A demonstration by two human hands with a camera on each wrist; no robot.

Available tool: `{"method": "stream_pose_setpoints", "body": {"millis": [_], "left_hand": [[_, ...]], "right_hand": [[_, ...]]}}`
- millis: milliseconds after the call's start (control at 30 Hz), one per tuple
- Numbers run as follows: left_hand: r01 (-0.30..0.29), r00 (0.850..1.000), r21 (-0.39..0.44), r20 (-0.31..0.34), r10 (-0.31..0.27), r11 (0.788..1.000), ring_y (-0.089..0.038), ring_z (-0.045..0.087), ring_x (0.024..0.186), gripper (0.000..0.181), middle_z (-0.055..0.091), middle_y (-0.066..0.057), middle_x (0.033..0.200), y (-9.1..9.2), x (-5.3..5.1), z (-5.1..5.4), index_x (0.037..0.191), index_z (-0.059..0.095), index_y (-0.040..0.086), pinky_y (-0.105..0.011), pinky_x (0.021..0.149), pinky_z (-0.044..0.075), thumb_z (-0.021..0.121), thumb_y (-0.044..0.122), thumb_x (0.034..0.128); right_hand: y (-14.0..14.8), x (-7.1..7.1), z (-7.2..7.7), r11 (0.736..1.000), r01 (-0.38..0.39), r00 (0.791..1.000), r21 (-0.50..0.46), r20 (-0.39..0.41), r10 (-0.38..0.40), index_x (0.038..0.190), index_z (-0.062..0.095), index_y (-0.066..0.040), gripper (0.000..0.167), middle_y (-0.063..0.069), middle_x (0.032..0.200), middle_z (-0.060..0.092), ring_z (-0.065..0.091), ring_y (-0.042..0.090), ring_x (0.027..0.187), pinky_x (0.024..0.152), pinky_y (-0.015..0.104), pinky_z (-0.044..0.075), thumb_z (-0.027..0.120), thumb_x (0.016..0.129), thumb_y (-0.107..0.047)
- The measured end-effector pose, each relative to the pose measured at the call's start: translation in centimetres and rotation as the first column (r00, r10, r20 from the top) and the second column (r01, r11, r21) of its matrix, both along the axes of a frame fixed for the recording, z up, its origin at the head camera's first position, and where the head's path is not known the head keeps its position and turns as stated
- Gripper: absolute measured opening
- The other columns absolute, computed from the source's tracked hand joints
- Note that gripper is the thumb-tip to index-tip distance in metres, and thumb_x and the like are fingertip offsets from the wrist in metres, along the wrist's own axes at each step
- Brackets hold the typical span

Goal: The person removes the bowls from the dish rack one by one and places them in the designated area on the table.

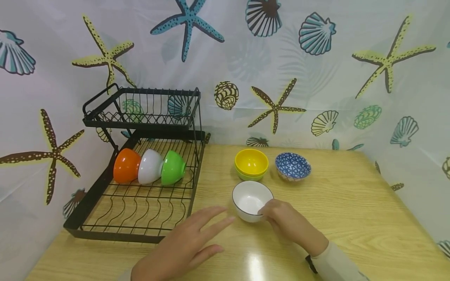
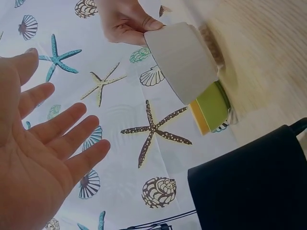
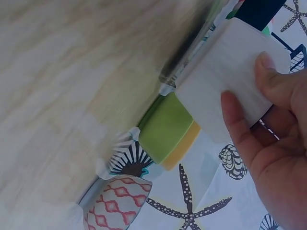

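A white bowl (image 1: pixel 247 199) with a dark rim stands on the wooden table, its mouth facing up. At its right side, my right hand (image 1: pixel 286 222) pinches the rim between thumb and fingers; the right wrist view shows the thumb and a finger against the bowl's outer wall. My left hand (image 1: pixel 186 242) hovers to the lower left of the bowl, fingers spread and holding nothing. Just behind the white bowl, a yellow bowl (image 1: pixel 251 160) sits nested in a green bowl (image 1: pixel 250 177). To their right is a blue-and-white patterned bowl (image 1: pixel 293 166), whose outside looks red-patterned in the right wrist view.
A black two-tier dish rack (image 1: pixel 116 235) occupies the left of the table. An orange bowl (image 1: pixel 125 166), a white bowl (image 1: pixel 149 167) and a bright green bowl (image 1: pixel 172 168) stand on edge in its lower tier. A patterned curtain (image 1: pixel 211 128) hangs behind the table.
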State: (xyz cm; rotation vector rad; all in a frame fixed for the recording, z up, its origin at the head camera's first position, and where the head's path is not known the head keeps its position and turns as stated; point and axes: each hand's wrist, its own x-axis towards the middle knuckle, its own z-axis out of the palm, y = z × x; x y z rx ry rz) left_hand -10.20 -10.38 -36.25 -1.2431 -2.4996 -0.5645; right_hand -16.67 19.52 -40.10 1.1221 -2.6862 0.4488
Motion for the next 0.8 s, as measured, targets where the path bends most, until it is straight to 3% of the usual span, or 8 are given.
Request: {"method": "stream_pose_setpoints", "body": {"millis": [367,800], "left_hand": [[0.008,1.0,0.005,0.011,-0.008,1.0,-0.017,0.043,0.131,0.061,0.037,-0.002,0.15,-0.41,-0.13,-0.36,0.149,0.032,0.029,-0.039,0.1,0.048,0.059,0.038,0.0947],[0.019,0.999,0.012,0.031,-0.019,1.0,-0.014,0.043,0.131,0.055,0.038,0.001,0.149,-0.25,-0.4,-0.28,0.148,0.033,0.031,-0.039,0.101,0.047,0.053,0.042,0.0972]], "right_hand": [[-0.27,-0.75,-0.19,0.998,0.053,0.994,0.039,0.095,-0.057,0.091,0.075,-0.005,0.014,0.006,0.086,0.072,0.067,0.018,0.081,0.073,0.031,0.058,0.072,0.079,0.001],[-0.39,-0.87,-0.43,0.998,0.045,0.995,0.042,0.082,-0.048,0.092,0.075,-0.006,0.012,0.004,0.085,0.071,0.065,0.017,0.079,0.073,0.032,0.057,0.072,0.081,-0.002]]}}
